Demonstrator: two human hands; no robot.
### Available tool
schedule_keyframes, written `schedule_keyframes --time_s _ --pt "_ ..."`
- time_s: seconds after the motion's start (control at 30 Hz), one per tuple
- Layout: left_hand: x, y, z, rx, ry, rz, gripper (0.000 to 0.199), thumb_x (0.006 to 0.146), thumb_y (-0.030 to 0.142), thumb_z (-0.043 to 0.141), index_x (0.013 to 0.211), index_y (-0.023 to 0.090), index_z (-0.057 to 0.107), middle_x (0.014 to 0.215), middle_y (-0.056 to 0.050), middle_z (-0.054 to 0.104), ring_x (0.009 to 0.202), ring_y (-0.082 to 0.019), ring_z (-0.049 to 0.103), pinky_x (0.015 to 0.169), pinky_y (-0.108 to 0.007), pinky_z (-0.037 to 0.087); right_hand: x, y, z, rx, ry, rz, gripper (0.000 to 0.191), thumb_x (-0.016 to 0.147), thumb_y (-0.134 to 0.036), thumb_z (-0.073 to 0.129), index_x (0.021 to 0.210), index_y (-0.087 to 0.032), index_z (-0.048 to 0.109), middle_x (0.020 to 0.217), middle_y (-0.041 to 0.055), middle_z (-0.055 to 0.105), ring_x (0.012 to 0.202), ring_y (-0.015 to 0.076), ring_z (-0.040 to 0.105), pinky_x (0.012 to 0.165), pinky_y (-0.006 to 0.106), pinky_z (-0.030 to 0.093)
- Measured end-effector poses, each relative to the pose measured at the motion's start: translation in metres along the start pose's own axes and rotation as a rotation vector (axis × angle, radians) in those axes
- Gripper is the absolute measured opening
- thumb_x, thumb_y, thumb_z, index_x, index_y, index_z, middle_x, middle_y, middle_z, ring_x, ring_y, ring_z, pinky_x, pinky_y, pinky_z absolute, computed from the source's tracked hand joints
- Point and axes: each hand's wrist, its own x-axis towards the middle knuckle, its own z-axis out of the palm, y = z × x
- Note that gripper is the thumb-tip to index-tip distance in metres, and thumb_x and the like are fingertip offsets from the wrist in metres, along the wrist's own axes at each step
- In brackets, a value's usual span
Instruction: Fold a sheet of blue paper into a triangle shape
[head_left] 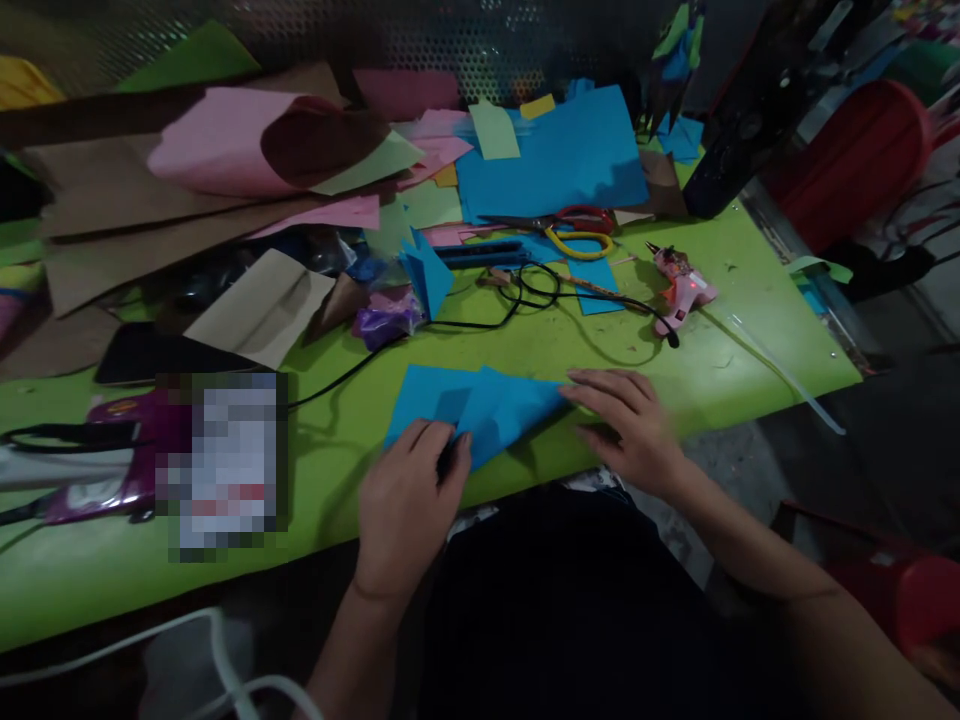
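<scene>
Blue paper [491, 405] lies near the table's [337, 510] front edge, within easy reach. Left hand [409, 495] pinches its near side, apparently for steadiness; right hand [630, 425] touches the right tip, grip unclear.

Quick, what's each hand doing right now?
Left hand: fingers curled on the blue paper; grip can't be told.
Right hand: open, fingertips at the paper's right corner.
</scene>
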Motion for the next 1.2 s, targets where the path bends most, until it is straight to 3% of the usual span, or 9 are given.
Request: schedule_keyframes --time_s 0.17,0.47,0.77,1.2 --pt "0.001 -0.003 -0.003 0.027 0.001 0.02 0.028 0.103 0.029 0.05 0.077 0.022 0.052 0.074 -0.001 0.056 0.064 -0.017 0.054 0.06 -0.03 0.036 -0.013 -0.008 0.003 0.003 -0.082 -0.095 0.06 0.095 -0.02 0.063 0.152 -0.035 0.049 0.142 0.0043 0.068 0.131 0.0247 0.064 0.11 0.046 0.049" --pt "0.002 -0.006 -0.007 0.036 -0.065 0.025 0.025 0.102 0.03 0.051 0.078 0.023 0.053 0.075 -0.001 0.059 0.064 -0.017 0.055 0.062 -0.031 0.039 -0.015 -0.01 0.001 -0.03 -0.179 -0.078 0.07 0.096 -0.023 0.063 0.159 -0.037 0.038 0.152 0.0003 0.058 0.142 0.0235 0.056 0.123 0.048 0.041" --pt "0.005 -0.004 -0.01 0.003 -0.065 0.001 0.026 0.101 0.029 0.053 0.076 0.023 0.051 0.069 0.002 0.054 0.059 -0.014 0.052 0.058 -0.029 0.037 -0.016 -0.009 0.001 -0.021 -0.23 -0.108 0.056 0.097 -0.026 0.061 0.152 -0.029 0.051 0.155 0.0017 0.054 0.146 0.0217 0.051 0.128 0.044 0.036" --pt "0.005 -0.006 -0.008 0.055 -0.057 0.017 0.024 0.101 0.028 0.053 0.077 0.024 0.05 0.07 0.002 0.054 0.061 -0.015 0.051 0.061 -0.03 0.038 -0.013 -0.009 0.0 -0.049 -0.234 -0.108 0.048 0.099 -0.029 0.059 0.146 -0.03 0.058 0.154 0.0012 0.056 0.146 0.0204 0.051 0.129 0.044 0.033"
